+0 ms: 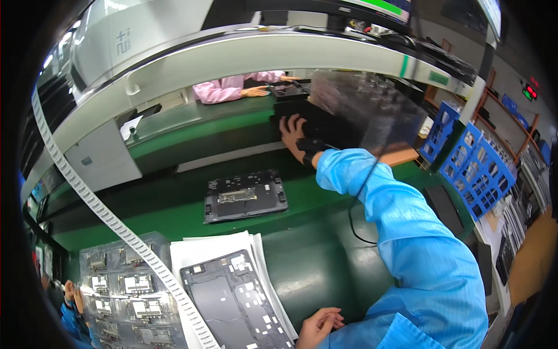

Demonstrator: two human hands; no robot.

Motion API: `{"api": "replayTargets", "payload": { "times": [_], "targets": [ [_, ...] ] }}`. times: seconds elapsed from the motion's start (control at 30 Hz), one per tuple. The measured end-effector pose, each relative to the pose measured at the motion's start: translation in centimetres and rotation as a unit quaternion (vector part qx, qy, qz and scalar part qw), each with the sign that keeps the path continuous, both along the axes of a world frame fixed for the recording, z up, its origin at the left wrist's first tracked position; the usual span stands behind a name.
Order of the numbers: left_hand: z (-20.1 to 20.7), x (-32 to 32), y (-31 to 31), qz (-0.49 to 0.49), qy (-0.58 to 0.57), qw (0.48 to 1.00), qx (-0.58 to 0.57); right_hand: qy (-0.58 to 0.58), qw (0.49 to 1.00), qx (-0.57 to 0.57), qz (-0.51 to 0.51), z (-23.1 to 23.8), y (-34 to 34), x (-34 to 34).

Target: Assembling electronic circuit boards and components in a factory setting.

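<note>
My right hand (293, 137) reaches far over the bench, its fingers spread against a stack of black panels (334, 129). Part of the fingertips blends into the dark surface, so how firmly they touch is unclear. A black strap (311, 145) circles that wrist. Close to the lower edge, my left hand (319, 326) rests with its fingers curled and nothing visible in them. To its left lies a dark device housing (218, 296) with small white pieces, on white sheets (180, 250). Another dark housing (247, 196) with a metal-coloured board lies on the green bench farther back.
Clear plastic trays (119, 285) of small boards sit at the lower left. A printed label strip (104, 212) hangs across the left side. Blue baskets (479, 168) stand at right, near a thin black cable (351, 224). Across the bench, a person's pink sleeves (218, 90) show.
</note>
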State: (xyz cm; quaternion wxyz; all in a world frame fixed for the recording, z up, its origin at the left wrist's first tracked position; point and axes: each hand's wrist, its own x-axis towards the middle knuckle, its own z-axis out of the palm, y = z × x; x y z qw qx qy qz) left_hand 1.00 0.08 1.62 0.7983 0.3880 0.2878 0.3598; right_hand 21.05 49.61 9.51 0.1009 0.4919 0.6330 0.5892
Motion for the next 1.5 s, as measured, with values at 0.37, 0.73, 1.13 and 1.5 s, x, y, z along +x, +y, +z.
{"api": "replayTargets", "payload": {
  "times": [0.37,0.73,1.13,1.5],
  "targets": [
    [3.9,1.7,-1.5,0.061,0.149,0.986,0.042,0.048,0.960,-0.070,0.266,10.3,-19.4,4.4],
    [3.9,3.3,-4.1,-0.015,0.209,0.970,0.123,0.113,0.990,-0.088,-0.010,15.3,-42.0,24.0],
    [4.9,5.1,-6.1,-0.107,0.236,0.953,0.159,0.085,0.968,-0.059,-0.229,0.6,-48.0,38.7],
    [7.0,0.2,-8.8,0.003,0.329,0.915,0.233,0.689,0.713,-0.055,0.121,5.3,-52.6,16.3]
  ]
}}
